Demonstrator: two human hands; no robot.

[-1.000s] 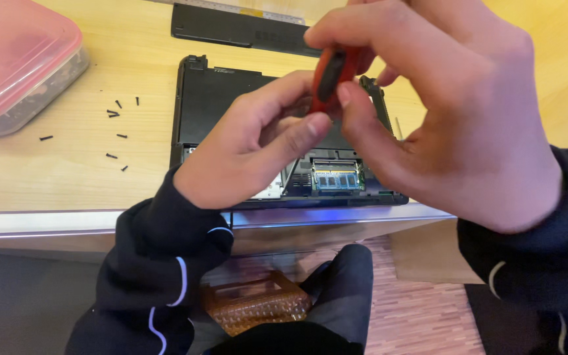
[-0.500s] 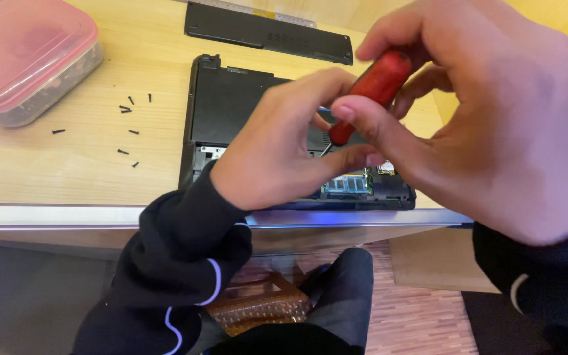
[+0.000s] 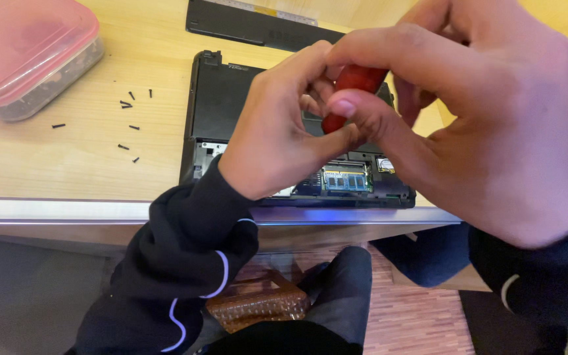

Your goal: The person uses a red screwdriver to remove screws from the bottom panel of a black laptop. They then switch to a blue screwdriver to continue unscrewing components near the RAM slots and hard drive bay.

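Both hands had risen toward the camera since the earlier frame, hiding more of the laptop [image 3: 231, 105] at centre frame on the table [image 3: 67, 164]. The right hand [image 3: 481, 131] pinched the red screwdriver [image 3: 353, 85] closed between thumb and fingers; the left hand [image 3: 277, 131] wrapped its fingertips around the lower shaft. Loose black screws [image 3: 129, 125] lay at left. Keeping the tool upright and the tip steadied would likely serve best.
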